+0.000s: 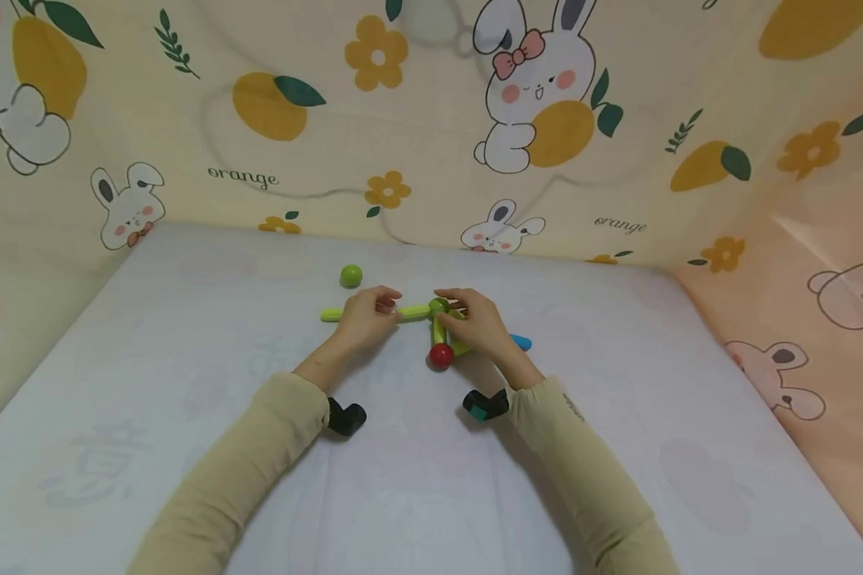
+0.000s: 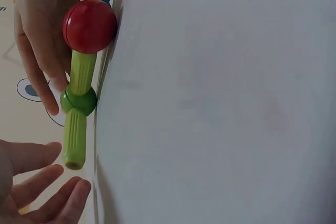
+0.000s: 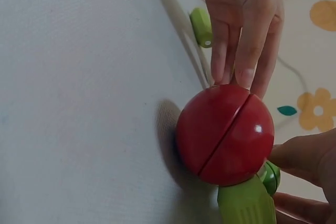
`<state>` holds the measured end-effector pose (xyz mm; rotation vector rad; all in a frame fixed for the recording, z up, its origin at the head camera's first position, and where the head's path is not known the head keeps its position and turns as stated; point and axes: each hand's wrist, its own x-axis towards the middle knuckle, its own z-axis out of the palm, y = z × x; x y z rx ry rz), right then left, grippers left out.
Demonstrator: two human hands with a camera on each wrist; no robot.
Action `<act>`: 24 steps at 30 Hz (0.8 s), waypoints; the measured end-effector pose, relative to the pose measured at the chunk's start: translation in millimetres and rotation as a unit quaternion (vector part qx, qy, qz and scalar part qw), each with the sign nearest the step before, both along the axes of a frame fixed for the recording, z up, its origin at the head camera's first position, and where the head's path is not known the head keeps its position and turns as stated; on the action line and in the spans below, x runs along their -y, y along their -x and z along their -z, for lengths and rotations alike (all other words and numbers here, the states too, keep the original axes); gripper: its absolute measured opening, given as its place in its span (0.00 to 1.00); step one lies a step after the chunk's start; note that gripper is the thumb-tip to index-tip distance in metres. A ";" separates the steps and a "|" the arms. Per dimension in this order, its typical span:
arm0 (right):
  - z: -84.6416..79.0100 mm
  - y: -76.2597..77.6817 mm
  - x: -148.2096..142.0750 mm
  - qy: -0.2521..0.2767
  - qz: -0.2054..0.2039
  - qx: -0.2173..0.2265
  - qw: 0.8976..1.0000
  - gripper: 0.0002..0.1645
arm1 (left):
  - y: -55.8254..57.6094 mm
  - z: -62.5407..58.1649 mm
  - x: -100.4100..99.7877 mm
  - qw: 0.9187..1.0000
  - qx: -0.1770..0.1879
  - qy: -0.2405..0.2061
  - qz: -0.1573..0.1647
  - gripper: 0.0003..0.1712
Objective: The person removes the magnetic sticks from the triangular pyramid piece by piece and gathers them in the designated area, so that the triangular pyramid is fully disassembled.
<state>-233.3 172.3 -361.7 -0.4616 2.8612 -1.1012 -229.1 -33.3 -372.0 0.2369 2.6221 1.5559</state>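
In the head view my right hand [image 1: 478, 319] holds a green ball connector [image 1: 439, 306] between thumb and fingers. Light green rods run from this ball, one leftward [image 1: 414, 312] and one toward me to a red ball [image 1: 442, 355]. Beside the free end of the leftward rod is my left hand [image 1: 367, 318]. Its fingers are spread about that rod end [image 2: 74, 161] in the left wrist view, apart from it. Another green rod piece [image 1: 332, 315] shows left of the left hand. The red ball [image 3: 226, 135] hides part of the right hand's grasp in the right wrist view.
A loose lime green ball [image 1: 351, 276] sits on the white table cover [image 1: 403, 479], behind the left hand. A blue rod end [image 1: 521, 342] sticks out beyond the right hand. A printed cloth [image 1: 431, 144] with rabbits and oranges hangs around the table.
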 end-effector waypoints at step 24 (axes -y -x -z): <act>-0.4 10.2 5.8 -0.013 0.048 0.006 0.999 0.17 | 0.6 2.6 -13.8 0.997 0.063 0.005 -0.035 0.16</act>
